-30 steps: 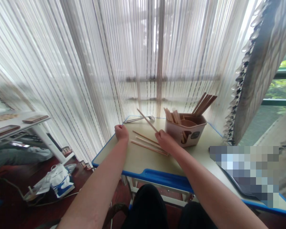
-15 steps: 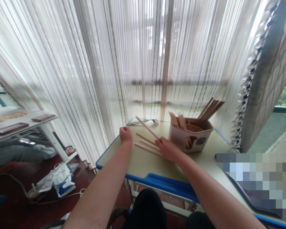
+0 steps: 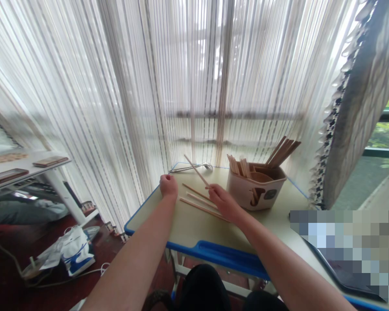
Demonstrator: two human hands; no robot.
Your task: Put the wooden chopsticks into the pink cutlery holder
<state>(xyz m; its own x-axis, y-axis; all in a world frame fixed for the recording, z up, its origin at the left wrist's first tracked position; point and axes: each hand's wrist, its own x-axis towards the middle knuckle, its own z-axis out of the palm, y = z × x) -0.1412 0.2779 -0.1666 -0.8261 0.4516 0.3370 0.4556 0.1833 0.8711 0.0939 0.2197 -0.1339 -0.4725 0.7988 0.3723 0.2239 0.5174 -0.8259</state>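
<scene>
My right hand [image 3: 223,201] pinches a wooden chopstick [image 3: 196,169] near its lower end, and the stick slants up to the left above the table. Under and beside that hand lie three more chopsticks [image 3: 201,207], roughly side by side, their right ends partly hidden by the hand. My left hand [image 3: 169,186] rests as a closed fist by the table's left edge; nothing sticks out of it. Right of my right hand stands a divided utensil holder [image 3: 243,192] with a dark J-shaped mark, holding light chopsticks [image 3: 244,167] on the left and darker brown sticks [image 3: 282,152] at the back right.
Metal utensils [image 3: 194,167] lie at the back of the blue-edged table [image 3: 188,229]. A dark flat device [image 3: 337,268], partly pixelated, sits to the right. Curtains [image 3: 132,108] hang behind. On the left are a white table [image 3: 56,166] and a white bag [image 3: 73,248] on the floor.
My right hand has lifted slightly with its chopstick, which now stands a little steeper. The left fist stays in place on the table. The view has shifted a little to the right.
</scene>
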